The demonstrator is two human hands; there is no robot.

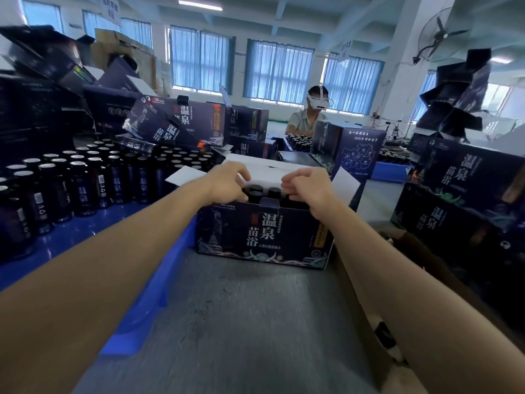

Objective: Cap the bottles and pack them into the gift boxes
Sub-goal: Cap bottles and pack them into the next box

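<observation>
Open gift box (264, 237) stands upright on the grey counter (241, 322), printed front twd the camera. White top flaps are up at the back (272, 169) and out to both sides. Dark bottles (274, 191) stand inside, black caps showing in the opening betw. the two hands.

Left hand (227, 183) is over the box's left end, fingers curled down by the back flap, thumb low next to a cap. Can't tell if its grip pinches anything. Right hand (308, 190) is over the right end, fingers curled in twd the left hand. Its grip also can't be told.

Left of the box, rows of more bottles (85, 180) stand on a blue surface (56, 245), some w/ silvery tops, some black. Behind them, closed boxes are piled (199, 120), several tilted. More boxes at right (466, 177), and a brown carton edge (369, 308) runs along the right forearm. Across the counter sits another person (305, 118) in a white headset.
</observation>
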